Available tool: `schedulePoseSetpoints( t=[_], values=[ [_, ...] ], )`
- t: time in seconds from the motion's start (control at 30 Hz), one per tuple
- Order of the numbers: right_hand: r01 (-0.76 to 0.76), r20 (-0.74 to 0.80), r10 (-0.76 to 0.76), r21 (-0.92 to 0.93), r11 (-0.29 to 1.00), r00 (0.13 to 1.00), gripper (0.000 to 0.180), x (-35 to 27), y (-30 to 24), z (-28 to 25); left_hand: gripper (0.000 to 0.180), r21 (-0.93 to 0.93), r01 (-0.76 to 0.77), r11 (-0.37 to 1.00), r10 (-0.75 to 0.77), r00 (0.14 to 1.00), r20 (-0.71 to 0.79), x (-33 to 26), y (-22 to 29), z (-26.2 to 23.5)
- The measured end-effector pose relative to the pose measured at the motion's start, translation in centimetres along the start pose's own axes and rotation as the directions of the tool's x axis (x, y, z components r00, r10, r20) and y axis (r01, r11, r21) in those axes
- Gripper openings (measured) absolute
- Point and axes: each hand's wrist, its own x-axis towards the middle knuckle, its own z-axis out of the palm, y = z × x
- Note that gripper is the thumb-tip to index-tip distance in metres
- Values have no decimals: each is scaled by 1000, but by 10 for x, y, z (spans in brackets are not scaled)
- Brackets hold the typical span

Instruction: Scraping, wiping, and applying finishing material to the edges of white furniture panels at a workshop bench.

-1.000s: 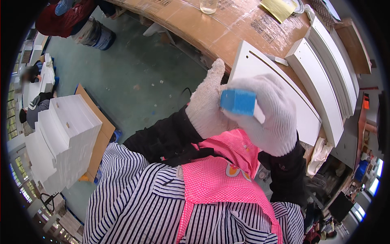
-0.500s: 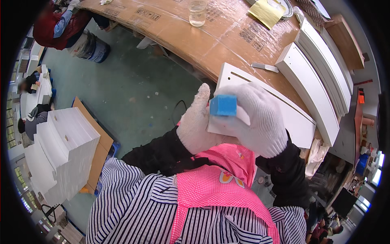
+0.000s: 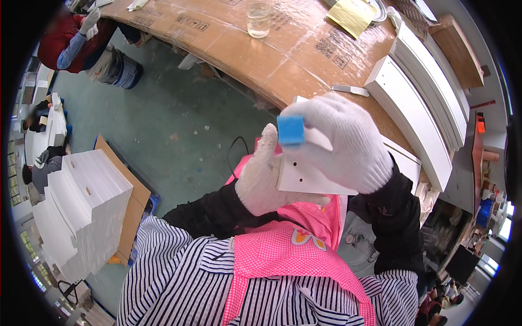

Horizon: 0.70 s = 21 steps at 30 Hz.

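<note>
My right hand (image 3: 350,144), in a white knit glove, pinches a small blue sponge block (image 3: 291,130) between thumb and fingers above a white board (image 3: 311,182). Two small dark holes show near the board's close end; much of its middle is hidden behind that hand. At this end my left hand (image 3: 256,182), also gloved, grips the board, its thumb up beside the edge and its fingers underneath. The board slants away to the right, partly over the table edge.
The cardboard-covered table (image 3: 228,49) carries a clear cup of liquid (image 3: 258,22), a yellow cloth (image 3: 350,16), a putty knife (image 3: 350,89) and curved white panels (image 3: 410,119). Stacked white boards (image 3: 89,190) stand at left. A person (image 3: 68,41) sits beside a bucket (image 3: 122,68).
My right hand has risen slightly with the sponge block, which has shifted up and left. The board's close end with its two holes now shows, and my left thumb sits a little lower.
</note>
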Motion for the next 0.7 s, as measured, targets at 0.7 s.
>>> schedulePoseSetpoints(
  t=[0.7],
  values=[
    [-347,-142,374,185,920,916,28,16,42,-12,60,215,-73,974,92,993,-79,-4,-2,11]
  ],
)
